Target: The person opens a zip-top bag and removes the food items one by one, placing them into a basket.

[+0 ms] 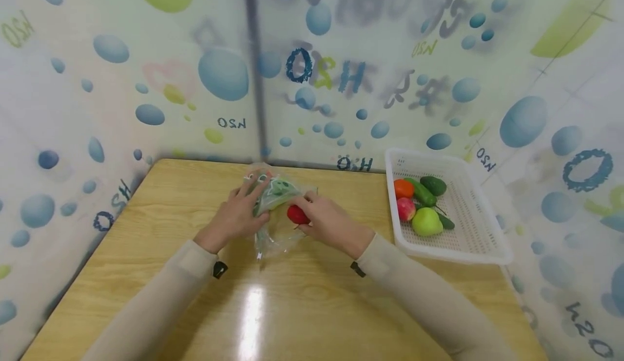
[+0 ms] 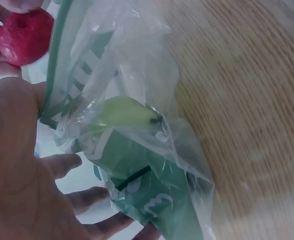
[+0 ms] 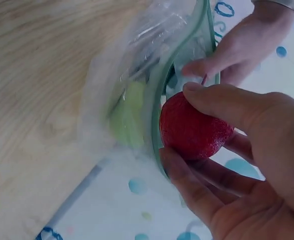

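Observation:
My right hand (image 1: 331, 223) holds a small red apple (image 3: 194, 127) by its sides, thumb near the stem, at the mouth of a clear zip bag (image 2: 141, 55) with green print. The apple (image 1: 298, 214) is at the bag's right side in the head view. My left hand (image 1: 239, 214) rests with spread fingers on the bag's left side, its thumb against the green-edged rim in the left wrist view. A yellow-green pear (image 2: 124, 112) lies inside the bag. Green printing partly covers the bag's contents.
A white plastic basket (image 1: 480, 252) stands at the right of the wooden table (image 1: 185, 307). In it lie a green apple (image 1: 427, 221), a reddish apple (image 1: 405, 208), an orange-red tomato (image 1: 403, 188) and several green vegetables (image 1: 433, 186). A patterned wall rises behind the table.

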Demonstrator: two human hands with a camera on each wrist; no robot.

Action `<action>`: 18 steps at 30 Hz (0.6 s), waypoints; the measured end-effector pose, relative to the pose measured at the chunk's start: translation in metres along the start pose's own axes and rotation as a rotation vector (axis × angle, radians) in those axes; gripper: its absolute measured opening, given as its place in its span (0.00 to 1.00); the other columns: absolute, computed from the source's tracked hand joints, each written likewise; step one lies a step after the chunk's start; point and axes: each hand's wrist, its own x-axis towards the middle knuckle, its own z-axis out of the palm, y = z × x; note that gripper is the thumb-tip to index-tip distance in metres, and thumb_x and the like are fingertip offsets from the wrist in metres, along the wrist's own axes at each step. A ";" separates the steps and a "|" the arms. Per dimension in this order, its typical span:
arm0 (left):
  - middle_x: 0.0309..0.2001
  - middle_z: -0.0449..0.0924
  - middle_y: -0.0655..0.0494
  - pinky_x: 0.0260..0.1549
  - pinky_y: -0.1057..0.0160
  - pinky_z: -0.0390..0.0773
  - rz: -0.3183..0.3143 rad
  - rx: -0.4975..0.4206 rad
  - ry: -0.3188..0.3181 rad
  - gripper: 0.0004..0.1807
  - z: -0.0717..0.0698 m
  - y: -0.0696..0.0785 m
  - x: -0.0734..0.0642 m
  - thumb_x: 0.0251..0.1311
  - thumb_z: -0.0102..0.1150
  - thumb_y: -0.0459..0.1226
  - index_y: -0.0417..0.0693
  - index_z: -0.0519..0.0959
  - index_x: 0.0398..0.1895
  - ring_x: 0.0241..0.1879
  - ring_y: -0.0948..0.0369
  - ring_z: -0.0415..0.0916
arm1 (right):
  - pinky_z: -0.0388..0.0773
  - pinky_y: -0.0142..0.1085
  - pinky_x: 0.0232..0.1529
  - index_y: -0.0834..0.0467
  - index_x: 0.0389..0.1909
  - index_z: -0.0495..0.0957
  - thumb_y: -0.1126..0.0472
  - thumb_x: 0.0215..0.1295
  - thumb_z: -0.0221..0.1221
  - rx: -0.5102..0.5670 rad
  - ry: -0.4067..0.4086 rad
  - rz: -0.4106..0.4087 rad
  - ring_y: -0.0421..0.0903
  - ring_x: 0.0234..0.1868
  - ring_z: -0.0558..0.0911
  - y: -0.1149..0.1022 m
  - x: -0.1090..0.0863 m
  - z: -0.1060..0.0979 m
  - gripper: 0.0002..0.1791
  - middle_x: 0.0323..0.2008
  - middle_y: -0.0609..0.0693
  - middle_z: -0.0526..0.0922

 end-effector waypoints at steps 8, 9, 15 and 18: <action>0.93 0.59 0.36 0.68 0.11 0.74 -0.024 0.041 -0.053 0.44 0.001 -0.006 0.001 0.85 0.57 0.52 0.54 0.56 0.98 0.84 0.23 0.62 | 0.94 0.49 0.62 0.59 0.73 0.80 0.62 0.73 0.80 0.046 0.006 0.047 0.55 0.57 0.92 0.011 -0.019 -0.025 0.31 0.61 0.61 0.89; 0.92 0.60 0.36 0.68 0.12 0.74 -0.028 0.043 -0.058 0.44 0.001 -0.006 0.001 0.85 0.57 0.52 0.54 0.57 0.98 0.84 0.23 0.62 | 0.94 0.49 0.62 0.59 0.73 0.80 0.63 0.73 0.80 0.050 0.014 0.045 0.55 0.57 0.92 0.013 -0.021 -0.028 0.31 0.61 0.61 0.89; 0.90 0.61 0.32 0.69 0.13 0.74 -0.034 0.062 -0.079 0.42 0.001 -0.007 0.001 0.86 0.55 0.52 0.52 0.59 0.97 0.84 0.23 0.61 | 0.94 0.48 0.61 0.60 0.72 0.80 0.64 0.72 0.81 0.074 0.066 0.047 0.55 0.58 0.91 0.025 -0.034 -0.044 0.32 0.63 0.61 0.88; 0.89 0.62 0.29 0.68 0.13 0.75 -0.031 0.062 -0.078 0.42 0.000 -0.007 -0.001 0.86 0.55 0.51 0.52 0.60 0.96 0.83 0.22 0.62 | 0.94 0.49 0.62 0.60 0.72 0.80 0.64 0.72 0.80 0.082 0.061 0.070 0.56 0.58 0.91 0.030 -0.038 -0.051 0.32 0.64 0.61 0.88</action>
